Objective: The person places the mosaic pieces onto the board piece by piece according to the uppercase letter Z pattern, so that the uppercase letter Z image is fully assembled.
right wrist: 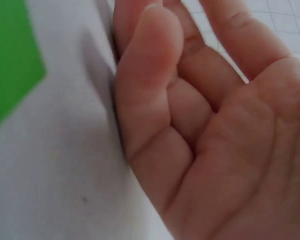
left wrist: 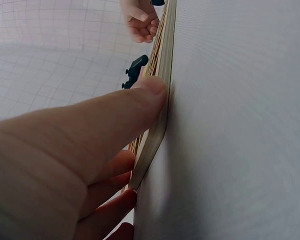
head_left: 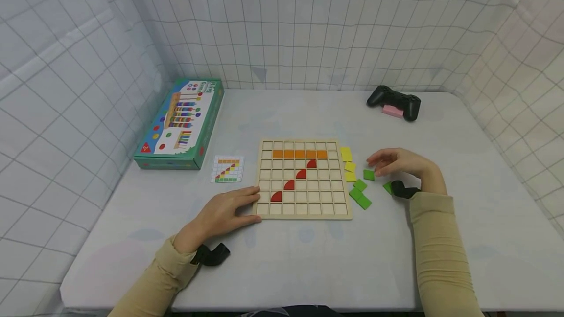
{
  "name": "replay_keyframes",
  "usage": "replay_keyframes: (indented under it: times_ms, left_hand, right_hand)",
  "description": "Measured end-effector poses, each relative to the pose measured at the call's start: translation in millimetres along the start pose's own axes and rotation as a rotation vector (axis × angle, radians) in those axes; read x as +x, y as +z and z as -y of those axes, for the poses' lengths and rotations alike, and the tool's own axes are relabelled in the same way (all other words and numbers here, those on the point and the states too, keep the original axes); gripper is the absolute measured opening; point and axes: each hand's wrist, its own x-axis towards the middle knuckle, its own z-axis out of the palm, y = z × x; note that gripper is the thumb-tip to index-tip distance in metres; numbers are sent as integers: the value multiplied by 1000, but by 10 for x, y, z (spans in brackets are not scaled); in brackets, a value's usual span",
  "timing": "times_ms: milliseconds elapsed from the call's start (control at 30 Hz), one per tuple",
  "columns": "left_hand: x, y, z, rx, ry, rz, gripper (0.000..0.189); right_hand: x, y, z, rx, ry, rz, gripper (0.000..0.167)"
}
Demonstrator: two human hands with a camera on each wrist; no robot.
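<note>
Wooden grid board point(head_left: 313, 185), square green tiles point(head_left: 360, 185)

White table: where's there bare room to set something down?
Bare: beyond the board, between box and controller; and on its near side, between the sleeves. Crowded: left of the board, with the card and left hand; right of it, with yellow pieces, green pieces and the right hand.
</note>
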Motion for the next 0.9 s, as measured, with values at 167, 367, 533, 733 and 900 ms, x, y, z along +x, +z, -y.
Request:
replay_keyframes:
  times_ms: [167,367,533,733,900]
  left_hand:
    - [-2,1,-2,-5,-6,2,60]
    - [-6,3,-5,-4,-13,5,61]
    - [-5,7,-1,-1,-18,9,61]
    - [-2,3,-1,-6,-13,5,61]
    - [3,10,2,-5,-7,1,60]
  right_hand:
    - [24,14,-2,-23,8,8,47]
    - [19,37,38,-53,34,3,48]
    - [29,71,84,-101,50,10,49]
    - [60,98,111,-121,47,5,44]
    - [84,114,134,-144,58,-21,39]
